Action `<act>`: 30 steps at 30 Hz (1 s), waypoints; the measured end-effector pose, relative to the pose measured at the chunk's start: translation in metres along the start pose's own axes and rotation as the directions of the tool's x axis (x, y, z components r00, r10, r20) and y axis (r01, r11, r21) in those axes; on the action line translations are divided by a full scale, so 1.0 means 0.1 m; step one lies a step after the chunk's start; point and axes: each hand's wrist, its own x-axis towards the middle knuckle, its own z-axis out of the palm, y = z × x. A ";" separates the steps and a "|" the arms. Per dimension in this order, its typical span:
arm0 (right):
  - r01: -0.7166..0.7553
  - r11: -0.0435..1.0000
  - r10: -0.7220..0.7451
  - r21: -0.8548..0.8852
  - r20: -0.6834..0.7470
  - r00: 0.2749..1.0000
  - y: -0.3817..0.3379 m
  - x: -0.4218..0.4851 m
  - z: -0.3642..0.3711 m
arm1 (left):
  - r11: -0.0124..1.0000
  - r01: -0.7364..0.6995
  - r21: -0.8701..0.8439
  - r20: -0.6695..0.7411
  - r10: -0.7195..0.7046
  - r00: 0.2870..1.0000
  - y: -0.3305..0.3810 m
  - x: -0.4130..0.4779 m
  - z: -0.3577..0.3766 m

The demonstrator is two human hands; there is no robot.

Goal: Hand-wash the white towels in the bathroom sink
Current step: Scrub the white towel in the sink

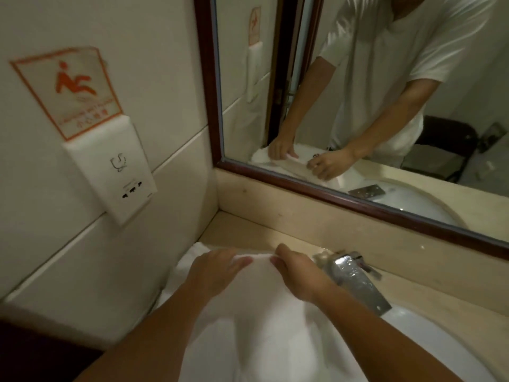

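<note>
The white towel (261, 326) lies under both hands, spilling from the surface (248, 230) into the sink (440, 340); left hand (217, 271) presses it flat-fingered, right hand (300, 277) has its grip pinched on the far fold, tap (355, 277) just right of that grip; likely the scrubbing step, next needs fold rubbed against fold

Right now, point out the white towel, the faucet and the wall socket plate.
white towel (264, 312), head view, on the flat cloth between the two forearms.
faucet (355, 282), head view, on the top face of the chrome spout.
wall socket plate (118, 172), head view, on the white front face.
</note>
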 end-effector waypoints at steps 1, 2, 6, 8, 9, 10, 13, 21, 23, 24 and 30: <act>0.003 1.000 -0.003 0.013 -0.030 1.000 -0.03 -0.10 -0.06 | 1.000 0.003 -0.020 -0.025 -0.003 1.000 0.08 -0.06 -0.08; 0.012 1.000 -0.011 0.017 -0.064 0.998 -0.06 -0.22 -0.13 | 0.998 -0.022 -0.055 -0.051 0.020 0.998 0.17 -0.11 -0.17; 0.002 0.998 0.008 0.067 -0.147 0.989 -0.07 -0.73 -0.46 | 0.949 -0.129 -0.289 -0.050 0.120 0.992 0.59 -0.28 -0.51; -0.024 0.995 0.041 0.097 -0.185 0.982 -0.01 -0.99 -0.64 | 0.916 -0.176 -0.360 -0.066 0.164 0.984 0.82 -0.29 -0.63; -0.039 0.992 0.064 0.118 -0.210 0.976 0.03 -1.13 -0.73 | 0.899 -0.204 -0.387 -0.065 0.194 0.979 0.96 -0.28 -0.67; -0.046 0.988 0.081 0.146 -0.245 0.966 0.08 -1.27 -0.83 | 0.877 -0.241 -0.415 -0.066 0.235 0.970 1.12 -0.28 -0.73; -0.100 0.972 0.167 0.213 -0.322 0.932 0.27 -1.74 -1.14 | 0.825 -0.322 -0.464 -0.041 0.343 0.938 1.67 -0.27 -0.82; -0.261 0.892 0.411 0.368 -0.425 0.806 1.10 -3.11 -1.79 | 0.696 -0.487 -0.528 0.001 0.574 0.819 3.44 -0.37 -0.62; -0.324 0.858 0.487 0.398 -0.431 0.759 1.42 -3.39 -1.84 | 0.666 -0.488 -0.564 0.039 0.612 0.790 3.87 -0.37 -0.41; -0.332 0.837 0.517 0.435 -0.432 0.739 1.61 -3.51 -1.84 | 0.662 -0.492 -0.565 0.057 0.626 0.778 4.08 -0.37 -0.30; -0.265 0.609 0.684 0.748 -0.326 0.653 2.72 -4.09 -2.01 | 0.672 -0.466 -0.576 0.133 0.640 0.757 5.32 -0.28 0.49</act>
